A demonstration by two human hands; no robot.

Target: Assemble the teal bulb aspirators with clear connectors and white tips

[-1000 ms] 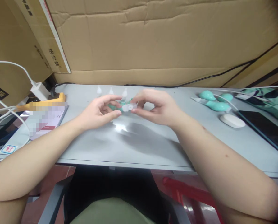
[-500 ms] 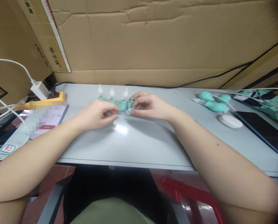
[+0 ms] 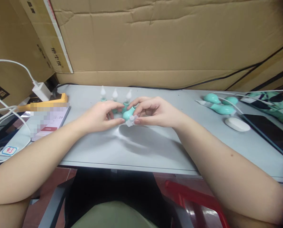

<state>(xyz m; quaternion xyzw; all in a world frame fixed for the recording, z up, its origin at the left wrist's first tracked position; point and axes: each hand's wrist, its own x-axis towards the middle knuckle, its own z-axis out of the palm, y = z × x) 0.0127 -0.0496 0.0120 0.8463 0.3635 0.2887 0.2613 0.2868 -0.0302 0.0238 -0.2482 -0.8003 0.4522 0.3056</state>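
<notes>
Between my hands, raised a little above the table, is a teal squeeze bulb [image 3: 128,115] with its open neck tilted up. My right hand [image 3: 155,111] is closed on it from the right, and its thumb also presses a clear, lobed plastic piece [image 3: 132,121] against the front of the bulb. My left hand [image 3: 103,115] curves in from the left, thumb and fingertips at the bulb's side. Just behind stand three teal bulbs with frosted pointed nozzles: a left one [image 3: 103,93], a middle one [image 3: 115,94] and a right one [image 3: 129,95]. My fingers partly cover their lower parts.
On the right lie several teal bulbs [image 3: 223,109], a white oval case [image 3: 237,124], a dark phone [image 3: 268,134] and a patterned green cloth [image 3: 274,103]. At left are a lit phone [image 3: 58,118], a yellow power strip [image 3: 53,103] and white cables. Cardboard [image 3: 155,47] walls the back.
My right hand has lifted the teal bulb and clear piece toward me and slightly left. My left thumb and fingers have moved in to the bulb's left side.
</notes>
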